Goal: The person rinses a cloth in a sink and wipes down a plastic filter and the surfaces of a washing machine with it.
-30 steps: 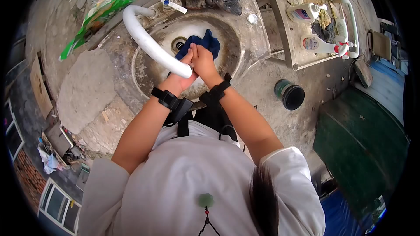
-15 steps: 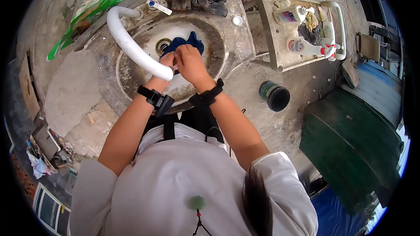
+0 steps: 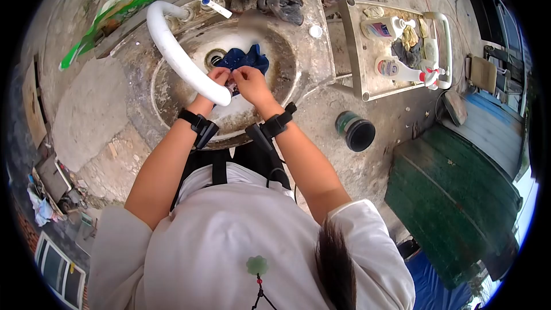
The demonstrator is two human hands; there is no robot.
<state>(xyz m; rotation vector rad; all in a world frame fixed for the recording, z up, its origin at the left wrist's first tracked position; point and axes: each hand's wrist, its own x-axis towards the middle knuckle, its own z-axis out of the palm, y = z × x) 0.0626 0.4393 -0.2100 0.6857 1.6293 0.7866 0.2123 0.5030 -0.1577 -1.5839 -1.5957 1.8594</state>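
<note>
A wet-looking dark blue cloth (image 3: 252, 58) lies bunched in the stained oval sink (image 3: 281, 74), beside the drain (image 3: 216, 57). My left hand (image 3: 216, 78) pinches its near edge, partly hidden behind the thick white curved spout (image 3: 181, 63). Close against it, my right hand (image 3: 251, 85) has its fingers closed on the same cloth. Between my fingertips a small lighter patch shows, too small to make out. Both wrists wear black straps with small devices. The white tap lever (image 3: 215, 7) with a blue dot is behind the spout.
Dark gloves (image 3: 275, 1) lie on the sink's back rim, near a small white cap (image 3: 315, 31). A cart (image 3: 359, 51) with several bottles stands at right. A dark bucket (image 3: 356, 131) is on the floor below it. A green bag (image 3: 120, 8) lies at back left.
My hands have drawn slightly apart and lower, and more of the blue cloth shows beyond my fingers. The whole view has shifted a little.
</note>
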